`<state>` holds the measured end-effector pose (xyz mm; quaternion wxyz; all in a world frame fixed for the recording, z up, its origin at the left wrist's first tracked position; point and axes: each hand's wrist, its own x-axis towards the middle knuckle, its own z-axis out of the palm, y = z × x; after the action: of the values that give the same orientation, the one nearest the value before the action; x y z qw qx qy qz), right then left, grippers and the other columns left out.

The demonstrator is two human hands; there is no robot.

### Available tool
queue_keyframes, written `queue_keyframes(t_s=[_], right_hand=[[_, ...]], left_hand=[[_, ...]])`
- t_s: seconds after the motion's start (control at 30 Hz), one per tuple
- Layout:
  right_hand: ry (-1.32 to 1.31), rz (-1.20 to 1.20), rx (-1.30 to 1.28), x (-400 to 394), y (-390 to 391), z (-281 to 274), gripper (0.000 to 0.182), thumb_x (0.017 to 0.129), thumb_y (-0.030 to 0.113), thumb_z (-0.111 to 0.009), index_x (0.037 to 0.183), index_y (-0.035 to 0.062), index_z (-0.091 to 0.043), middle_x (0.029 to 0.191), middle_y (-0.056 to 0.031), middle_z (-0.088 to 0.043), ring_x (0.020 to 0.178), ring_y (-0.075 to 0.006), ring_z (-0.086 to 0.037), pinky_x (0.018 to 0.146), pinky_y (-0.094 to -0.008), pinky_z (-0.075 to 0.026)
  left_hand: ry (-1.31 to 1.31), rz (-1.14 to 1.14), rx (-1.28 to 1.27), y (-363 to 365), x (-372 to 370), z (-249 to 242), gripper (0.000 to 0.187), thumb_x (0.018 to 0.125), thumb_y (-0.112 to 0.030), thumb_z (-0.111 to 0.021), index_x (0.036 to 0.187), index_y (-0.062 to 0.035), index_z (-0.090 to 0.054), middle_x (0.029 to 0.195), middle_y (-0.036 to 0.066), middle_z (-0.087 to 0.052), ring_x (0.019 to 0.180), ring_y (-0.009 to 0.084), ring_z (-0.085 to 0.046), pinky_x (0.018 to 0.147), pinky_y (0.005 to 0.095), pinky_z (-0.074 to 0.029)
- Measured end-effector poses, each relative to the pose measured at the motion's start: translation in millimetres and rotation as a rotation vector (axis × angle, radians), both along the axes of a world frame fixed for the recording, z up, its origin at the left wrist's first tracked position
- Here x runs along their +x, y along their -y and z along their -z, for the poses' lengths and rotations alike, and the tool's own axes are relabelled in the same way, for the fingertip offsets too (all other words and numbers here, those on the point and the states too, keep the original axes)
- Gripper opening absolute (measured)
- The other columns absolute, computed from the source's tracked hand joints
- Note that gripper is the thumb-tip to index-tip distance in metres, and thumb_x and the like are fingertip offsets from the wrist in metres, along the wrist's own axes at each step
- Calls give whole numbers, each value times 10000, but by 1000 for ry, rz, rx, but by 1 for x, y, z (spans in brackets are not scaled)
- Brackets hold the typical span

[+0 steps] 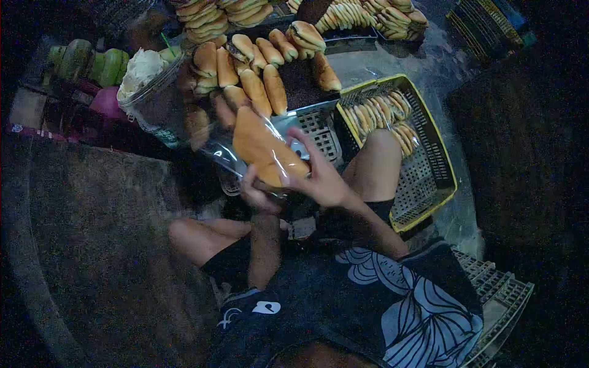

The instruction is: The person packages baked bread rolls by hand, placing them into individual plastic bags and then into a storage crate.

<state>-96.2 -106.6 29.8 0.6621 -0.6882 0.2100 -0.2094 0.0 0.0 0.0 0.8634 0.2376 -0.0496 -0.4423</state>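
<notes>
Both of my hands hold a golden-brown bread bun [261,144] in a clear plastic bag [224,158], tilted above my lap. My left hand [259,191] grips the near lower end with its fingers curled round it. From the other side, my right hand [322,175] holds the bun with thumb and fingers apart around it. Just beyond, long buns [275,89] lie in rows, some overlapping. A pale blue item [285,124], partly hidden by the bun and my right hand, rests near a grey crate [322,136].
To the right stands a yellow-rimmed crate [455,178] with bagged buns [374,113] in rows. A bucket [156,113] heaped with white cream [142,72] stands at left. Stacks of buns [205,21] are at the back. Another crate [500,300] sits at lower right.
</notes>
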Motion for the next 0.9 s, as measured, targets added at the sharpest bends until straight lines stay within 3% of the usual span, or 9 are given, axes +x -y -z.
queue_keyframes(t_s=[0.07, 0.2, 0.37, 0.43, 0.57, 0.6, 0.67, 0.73, 0.9], right_hand=[[164, -152, -530, -2, -5, 0, 524, 723, 260, -626, 1121, -10, -419, 1102, -180, -477, 1012, -285, -485, 890, -343, -363], [-60, 273, -617, -13, 2, 14, 400, 689, 181, -657, 1010, -4, -505, 822, -133, -577, 733, -263, -585, 659, -323, -474], [-216, 21, -409, -41, 39, 4, 519, 672, 269, -664, 1049, -31, -473, 950, -183, -536, 858, -290, -555, 755, -345, -447], [100, 203, -608, -55, 57, -32, 635, 660, 304, -673, 1127, -37, -410, 1072, -201, -481, 995, -294, -493, 864, -355, -380], [-6, 428, -586, -64, 108, -46, 806, 558, 268, -728, 1202, 5, -322, 1070, -208, -478, 1005, -334, -470, 864, -376, -376], [-17, 541, -499, -72, 131, -31, 764, 555, 240, -726, 1185, 24, -353, 1069, -202, -479, 989, -332, -478, 854, -376, -382], [-121, 671, -499, -121, 185, -4, 656, 580, 192, -709, 1145, 43, -411, 1070, -177, -483, 977, -305, -488, 847, -366, -386], [-567, 836, -885, -181, 245, 47, 527, 599, 116, -657, 1086, 43, -468, 1012, -154, -505, 942, -296, -493, 827, -357, -392], [-1127, 678, -749, -277, 355, 219, 502, 623, 90, -590, 1108, 67, -461, 1039, -170, -481, 966, -325, -470, 828, -394, -382]], left_hand=[[-132, 5, 77, -6, 10, -13, 609, 739, -274, -538, 1221, -6, -278, 1137, 131, -424, 1021, 259, -458, 893, 376, -367], [160, -42, 452, -1, -39, 19, 321, 782, -78, -471, 1080, 30, -416, 1034, 128, -488, 895, 206, -523, 752, 314, -443], [5, -38, 475, 42, -35, 4, 334, 782, -2, -501, 1093, 8, -378, 1011, 148, -491, 869, 192, -526, 733, 283, -458], [393, -223, 549, 70, -38, 4, 365, 793, -9, -504, 1113, -4, -328, 1009, 149, -492, 886, 201, -518, 776, 298, -443], [1413, 156, 666, 133, -64, 20, 584, 735, -69, -599, 1183, 24, -235, 1080, 171, -461, 989, 242, -463, 859, 341, -371], [1595, 213, 679, 150, -79, 1, 638, 722, -79, -616, 1206, 30, -216, 1086, 174, -461, 1004, 248, -454, 873, 347, -358], [1398, 186, 354, 176, -107, -9, 795, 684, -97, -639, 1302, -7, -147, 1165, 185, -440, 1065, 275, -433, 916, 355, -323], [1297, 245, 441, 173, -85, 9, 822, 686, -89, -645, 1309, -22, -112, 1159, 159, -451, 1056, 253, -440, 905, 340, -335], [1238, 176, 1081, 112, 2, 111, 431, 751, -86, -602, 1142, 1, -440, 919, 107, -543, 800, 163, -510, 691, 264, -427]])
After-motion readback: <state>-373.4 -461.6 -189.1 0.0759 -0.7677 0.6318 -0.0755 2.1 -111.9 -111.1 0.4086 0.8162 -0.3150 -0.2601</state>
